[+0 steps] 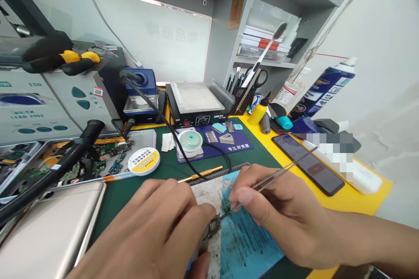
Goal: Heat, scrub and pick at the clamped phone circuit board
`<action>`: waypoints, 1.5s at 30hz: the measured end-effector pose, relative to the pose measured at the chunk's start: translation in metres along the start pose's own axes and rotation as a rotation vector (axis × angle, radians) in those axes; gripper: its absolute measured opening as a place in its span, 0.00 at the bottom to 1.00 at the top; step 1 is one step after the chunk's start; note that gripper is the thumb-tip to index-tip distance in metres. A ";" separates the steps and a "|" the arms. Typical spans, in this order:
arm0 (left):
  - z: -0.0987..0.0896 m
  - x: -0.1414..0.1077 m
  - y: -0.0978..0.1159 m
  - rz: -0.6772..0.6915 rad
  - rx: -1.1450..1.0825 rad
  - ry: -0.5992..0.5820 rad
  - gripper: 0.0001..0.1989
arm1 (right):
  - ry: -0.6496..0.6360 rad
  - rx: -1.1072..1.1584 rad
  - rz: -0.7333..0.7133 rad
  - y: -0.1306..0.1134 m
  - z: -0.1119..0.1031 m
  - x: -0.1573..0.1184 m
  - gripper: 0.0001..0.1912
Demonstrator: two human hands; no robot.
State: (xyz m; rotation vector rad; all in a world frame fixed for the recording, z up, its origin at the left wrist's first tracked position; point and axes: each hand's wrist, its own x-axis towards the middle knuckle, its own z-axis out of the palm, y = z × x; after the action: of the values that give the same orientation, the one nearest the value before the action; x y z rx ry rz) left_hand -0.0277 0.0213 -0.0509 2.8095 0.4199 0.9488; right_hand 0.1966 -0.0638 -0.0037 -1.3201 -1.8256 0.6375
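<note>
My right hand (288,213) is closed in a pinch around a pair of metal tweezers (285,167), whose tips point down and left. Those tips reach the edge of a small dark circuit board (214,226); whether they grip anything there is too small to tell. My left hand (153,231) curls round the board's near side, with the thumb mostly hidden below. Part of a grey-blue object shows beneath its fingers, its kind unclear. Under both hands lies a stained work mat, white on the left and blue (248,244) on the right.
A gold-coloured pen-like tool (203,173) and a black cable lie behind my hands. Farther back are a solder spool (190,140) and a hot plate (198,100). At left are a tray of circuit boards (147,139) and a tablet-like panel (49,231); at right, a phone (309,165).
</note>
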 end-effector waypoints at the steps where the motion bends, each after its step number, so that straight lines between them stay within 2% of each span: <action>1: 0.000 0.001 0.000 -0.002 0.002 0.001 0.11 | 0.000 0.000 0.000 0.000 0.000 0.000 0.13; 5: 0.000 0.002 0.000 -0.005 -0.008 -0.019 0.10 | 0.015 0.004 -0.005 0.000 0.000 0.000 0.15; 23: -0.003 0.003 0.001 -0.025 -0.019 -0.045 0.11 | 0.008 -0.001 0.014 -0.003 -0.001 0.002 0.14; 33: -0.003 -0.001 0.001 -0.002 -0.009 -0.023 0.12 | 0.013 -0.019 0.019 -0.001 0.000 0.001 0.16; 39: -0.003 0.000 -0.001 -0.012 -0.005 -0.036 0.12 | -0.002 -0.012 0.018 -0.002 0.000 0.001 0.13; 45: -0.002 0.000 0.001 -0.002 -0.014 -0.024 0.11 | 0.013 -0.001 0.017 -0.002 0.000 0.001 0.14</action>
State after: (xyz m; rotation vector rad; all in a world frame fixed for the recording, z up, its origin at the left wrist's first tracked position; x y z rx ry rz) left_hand -0.0289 0.0206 -0.0493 2.8040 0.4111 0.9129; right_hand 0.1955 -0.0630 -0.0019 -1.3385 -1.8063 0.6358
